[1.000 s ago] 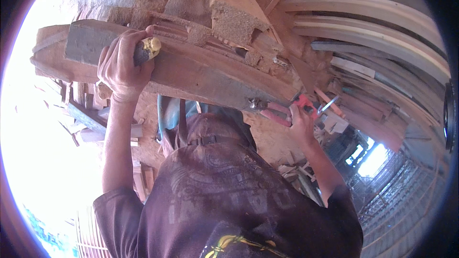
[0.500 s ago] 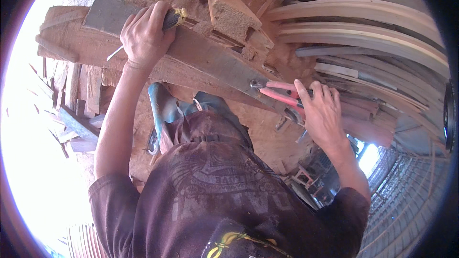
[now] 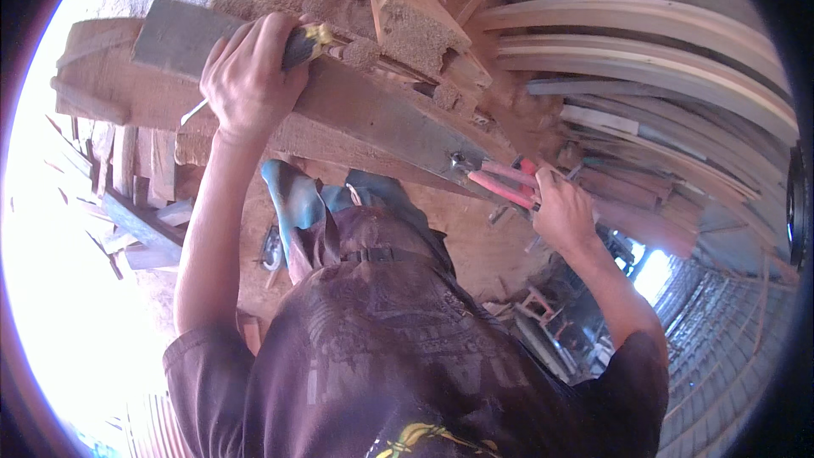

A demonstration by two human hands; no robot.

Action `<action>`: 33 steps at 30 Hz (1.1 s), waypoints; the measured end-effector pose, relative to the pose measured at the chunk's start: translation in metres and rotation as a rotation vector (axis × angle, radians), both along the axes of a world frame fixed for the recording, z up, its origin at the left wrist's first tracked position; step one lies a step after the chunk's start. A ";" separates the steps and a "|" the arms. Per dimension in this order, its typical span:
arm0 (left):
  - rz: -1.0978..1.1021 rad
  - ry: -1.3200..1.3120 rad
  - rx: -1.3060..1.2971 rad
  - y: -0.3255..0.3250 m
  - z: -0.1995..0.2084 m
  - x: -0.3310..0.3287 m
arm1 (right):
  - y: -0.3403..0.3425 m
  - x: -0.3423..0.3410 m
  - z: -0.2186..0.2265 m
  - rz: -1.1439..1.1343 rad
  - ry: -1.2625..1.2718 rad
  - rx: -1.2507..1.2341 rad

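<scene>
My left hand is wrapped round a screwdriver with a dark handle and a yellow end, its thin metal shaft sticking out on the other side of the fist. That fist rests on a long grey-brown plank, which slants down to the right. In my right hand are pliers with red handles, the fingers closed round the grips. Their jaws are at a small metal bolt or nut near the plank's right end; whether they grip it I cannot tell.
Beneath the plank lies a wider reddish board. Sawdust-covered wood blocks stand just beyond it. Long curved wooden strips are stacked at the far right. Scrap pieces lie at the left, and a sawdust-covered floor shows below.
My right hand has closed in round the plier handles; before, its fingers were looser and more spread. The left hand has shifted slightly left and nearer in view, along with the plank.
</scene>
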State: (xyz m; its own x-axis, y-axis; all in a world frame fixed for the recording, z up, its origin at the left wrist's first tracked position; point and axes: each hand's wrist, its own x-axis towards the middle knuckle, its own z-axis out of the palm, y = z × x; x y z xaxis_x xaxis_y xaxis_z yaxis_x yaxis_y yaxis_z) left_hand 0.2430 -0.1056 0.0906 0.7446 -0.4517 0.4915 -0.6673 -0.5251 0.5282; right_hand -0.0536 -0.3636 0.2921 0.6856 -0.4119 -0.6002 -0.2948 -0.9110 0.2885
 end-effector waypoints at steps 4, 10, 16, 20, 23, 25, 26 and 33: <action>-0.052 0.011 0.003 0.008 0.006 0.000 | -0.015 -0.028 -0.022 -0.091 -0.044 0.086; -0.088 0.037 0.035 0.008 0.004 0.001 | -0.041 -0.072 -0.079 -0.072 -0.272 0.297; -0.048 -0.002 -0.016 0.009 0.000 0.000 | -0.041 -0.067 -0.074 -0.155 -0.176 0.270; -0.059 0.000 0.019 0.006 0.003 0.001 | -0.019 -0.036 -0.038 0.043 -0.219 0.115; -0.051 0.018 0.016 0.003 0.003 0.000 | 0.013 0.018 0.011 0.226 -0.067 -0.058; -0.055 0.010 0.001 0.005 0.000 -0.001 | 0.030 0.045 0.029 0.340 0.025 -0.151; -0.054 -0.007 -0.019 0.003 0.000 0.000 | 0.035 0.056 0.031 0.403 0.065 -0.195; -0.076 0.024 -0.036 0.001 -0.001 -0.001 | 0.041 0.067 0.020 0.186 0.351 -0.192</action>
